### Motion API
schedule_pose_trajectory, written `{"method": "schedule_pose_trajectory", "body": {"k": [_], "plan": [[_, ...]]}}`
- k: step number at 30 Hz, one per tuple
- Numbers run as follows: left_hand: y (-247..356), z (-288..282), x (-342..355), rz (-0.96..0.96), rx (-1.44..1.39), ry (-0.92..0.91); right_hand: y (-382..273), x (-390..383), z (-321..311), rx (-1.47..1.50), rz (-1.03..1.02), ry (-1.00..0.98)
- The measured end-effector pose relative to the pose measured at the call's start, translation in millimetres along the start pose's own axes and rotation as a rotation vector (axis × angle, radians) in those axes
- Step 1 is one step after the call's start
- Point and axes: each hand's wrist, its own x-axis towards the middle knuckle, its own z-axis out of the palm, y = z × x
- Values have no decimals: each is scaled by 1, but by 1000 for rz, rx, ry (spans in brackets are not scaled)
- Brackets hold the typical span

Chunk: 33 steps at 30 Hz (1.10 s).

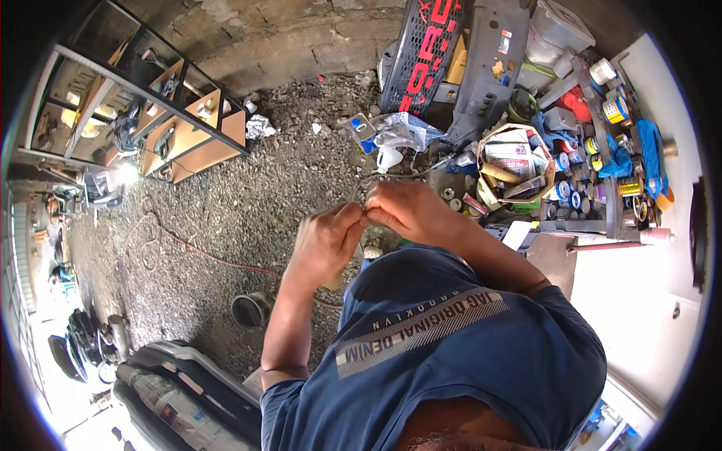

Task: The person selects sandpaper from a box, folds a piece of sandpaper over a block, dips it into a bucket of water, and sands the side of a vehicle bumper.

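Note:
My left hand (329, 239) and my right hand (410, 210) meet in front of my chest, above the gravel floor. Both are closed, thumbs and fingers pinched together so that their tips touch. Whatever lies between the fingertips is too small to make out. A thin pale strand (362, 183) curves beside the fingers and off to the right; I cannot tell if it is held. Just beyond the hands, a white plastic bottle (389, 158) and clear plastic wrapping (406, 132) lie on the ground.
A cardboard box (550, 180) of rubbish stands at right, beside a shelf with several cans (615, 111). A black grille (423, 64) leans on the far wall. A reddish hose (218, 259) crosses the gravel. At lower left lies a dark bumper (218, 406); a metal-framed rack (192, 113) stands far left.

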Motion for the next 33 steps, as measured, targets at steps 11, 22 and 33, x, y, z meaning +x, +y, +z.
{"method": "schedule_pose_trajectory", "body": {"k": [11, 22, 33], "plan": [[-13, -27, -27, -121, 176, 69, 11, 10, -34, -208, -47, -134], [-82, -42, -30, -114, -1527, 46, 0, 6, -38, 170, 371, 328], [-60, 56, -22, -440, -1489, 526, 39, 11, -43, 1657, 891, 365]]}}
